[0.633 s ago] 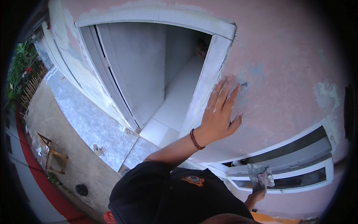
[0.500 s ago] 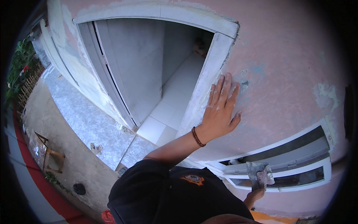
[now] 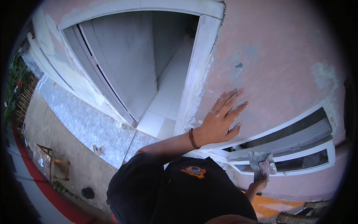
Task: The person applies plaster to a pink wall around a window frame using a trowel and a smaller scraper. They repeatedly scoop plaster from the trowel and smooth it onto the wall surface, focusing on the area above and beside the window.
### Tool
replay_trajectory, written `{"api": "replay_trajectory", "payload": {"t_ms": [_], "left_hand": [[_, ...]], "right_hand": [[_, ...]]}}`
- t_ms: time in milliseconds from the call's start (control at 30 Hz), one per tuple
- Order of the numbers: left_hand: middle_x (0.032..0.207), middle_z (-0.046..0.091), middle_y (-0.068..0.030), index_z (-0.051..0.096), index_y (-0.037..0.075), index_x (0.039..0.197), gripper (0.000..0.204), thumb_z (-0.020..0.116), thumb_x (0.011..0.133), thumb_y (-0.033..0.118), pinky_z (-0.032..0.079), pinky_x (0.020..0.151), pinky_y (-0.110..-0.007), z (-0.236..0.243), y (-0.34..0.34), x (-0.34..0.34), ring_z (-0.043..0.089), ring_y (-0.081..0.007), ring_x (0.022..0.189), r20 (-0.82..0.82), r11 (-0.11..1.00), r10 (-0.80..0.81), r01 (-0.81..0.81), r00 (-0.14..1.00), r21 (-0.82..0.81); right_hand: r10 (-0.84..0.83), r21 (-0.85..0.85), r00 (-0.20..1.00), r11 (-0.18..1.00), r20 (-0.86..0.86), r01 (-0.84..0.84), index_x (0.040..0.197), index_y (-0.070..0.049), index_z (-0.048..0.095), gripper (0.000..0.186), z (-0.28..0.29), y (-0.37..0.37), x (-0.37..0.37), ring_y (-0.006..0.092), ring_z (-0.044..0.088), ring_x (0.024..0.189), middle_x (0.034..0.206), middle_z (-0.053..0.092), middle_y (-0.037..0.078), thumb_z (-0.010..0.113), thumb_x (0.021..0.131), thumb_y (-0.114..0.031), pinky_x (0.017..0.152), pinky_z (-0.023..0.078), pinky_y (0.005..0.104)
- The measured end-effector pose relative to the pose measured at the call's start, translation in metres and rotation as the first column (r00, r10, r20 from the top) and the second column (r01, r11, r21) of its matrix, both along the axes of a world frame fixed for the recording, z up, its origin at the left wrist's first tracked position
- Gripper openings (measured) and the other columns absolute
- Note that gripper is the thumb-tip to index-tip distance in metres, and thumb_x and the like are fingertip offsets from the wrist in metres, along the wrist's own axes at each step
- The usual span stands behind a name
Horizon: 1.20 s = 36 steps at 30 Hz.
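Observation:
My left hand [image 3: 220, 117] is spread flat against or just over the pink plastered wall [image 3: 276, 71], fingers apart, pale filler smeared on the fingers. A brown bead bracelet [image 3: 192, 139] circles that wrist. Above the fingertips there is a small chipped hole [image 3: 238, 67] in the wall. To the lower right my right hand [image 3: 258, 183] grips a flat grey putty plate [image 3: 256, 161] with a pinkish, smeared piece [image 3: 267, 165] against it. Whether that piece is a second scraper or a lump of filler I cannot tell. The right fingers are partly hidden.
Left of my hand, a white door frame [image 3: 201, 48] surrounds a doorway with a grey door [image 3: 123, 63]. A white-framed window [image 3: 294, 168] lies beside my right hand. On the left are a blue-grey tiled ledge [image 3: 82, 112] and a small wooden stool [image 3: 59, 170].
My left hand has slid down the wall, away from the chipped hole. The view has shifted slightly. My right hand keeps its hold on the putty plate.

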<state>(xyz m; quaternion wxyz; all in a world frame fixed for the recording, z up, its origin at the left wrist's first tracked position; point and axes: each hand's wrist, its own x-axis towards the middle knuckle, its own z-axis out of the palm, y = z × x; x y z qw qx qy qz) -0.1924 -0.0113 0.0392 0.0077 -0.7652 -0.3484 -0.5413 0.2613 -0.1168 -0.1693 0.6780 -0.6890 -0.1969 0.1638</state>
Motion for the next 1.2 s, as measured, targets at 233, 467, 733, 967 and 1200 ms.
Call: {"api": "replay_trajectory", "payload": {"t_ms": [233, 467, 733, 967, 1200], "left_hand": [[0.132, 0.052, -0.0203, 0.048, 0.004, 0.145, 0.069, 0.064, 0.078, 0.003, 0.044, 0.101, -0.044, -0.010, 0.016, -0.044, 0.053, -0.0367, 0.119, 0.338, 0.957, 0.284, -0.285, 0.897, -0.049], [0.090, 0.063, -0.0062, 0.058, 0.000, 0.135, 0.054, 0.056, 0.081, -0.005, 0.047, 0.072, -0.024, 0.037, 0.020, -0.091, 0.058, -0.0113, 0.077, 0.452, 0.995, 0.066, -0.027, 0.890, -0.092], [0.089, 0.059, -0.0014, 0.063, -0.002, 0.130, 0.049, 0.047, 0.085, -0.006, 0.041, 0.063, -0.021, 0.027, 0.028, -0.084, 0.048, -0.0053, 0.070, 0.585, 0.981, 0.002, 0.113, 0.811, -0.159], [0.080, 0.051, 0.0052, 0.062, 0.002, 0.135, 0.048, 0.045, 0.090, -0.005, 0.038, 0.062, -0.019, -0.010, 0.021, -0.084, 0.043, -0.0036, 0.067, 0.712, 0.913, 0.052, 0.255, 0.700, -0.317], [0.075, 0.056, 0.0022, 0.068, 0.002, 0.121, 0.034, 0.056, 0.089, -0.004, 0.042, 0.060, -0.022, -0.067, -0.009, -0.080, 0.048, -0.0043, 0.064, 0.631, 0.923, 0.192, 0.080, 0.752, -0.377]], "right_hand": [[0.168, -0.186, 0.864, 0.979, 0.476, -0.088, 0.123, 0.007, 0.063, 0.044, -0.025, -0.014, 0.029, 0.0338, 0.060, 0.113, 0.125, 0.062, 0.021, 0.054, 0.094, -0.025, 0.100, 0.047, 0.0434], [0.096, -0.076, 0.946, 0.994, 0.310, -0.076, 0.122, 0.009, 0.064, 0.046, -0.018, -0.008, 0.022, 0.0346, 0.059, 0.114, 0.125, 0.062, 0.022, 0.052, 0.094, -0.026, 0.101, 0.046, 0.0440], [0.231, -0.261, 0.792, 0.961, 0.565, -0.094, 0.121, 0.009, 0.064, 0.050, -0.023, -0.009, 0.027, 0.0353, 0.061, 0.112, 0.121, 0.064, 0.024, 0.045, 0.095, -0.028, 0.100, 0.047, 0.0432], [0.216, -0.209, 0.821, 0.970, 0.528, -0.121, 0.121, 0.010, 0.063, 0.049, -0.013, -0.006, 0.017, 0.0356, 0.061, 0.112, 0.121, 0.064, 0.024, 0.044, 0.097, -0.028, 0.098, 0.047, 0.0436], [0.233, 0.007, 0.830, 0.962, 0.507, -0.274, 0.123, 0.009, 0.062, 0.060, -0.010, 0.000, 0.032, 0.0336, 0.060, 0.112, 0.122, 0.063, 0.023, 0.048, 0.098, -0.042, 0.097, 0.049, 0.0471]]}}
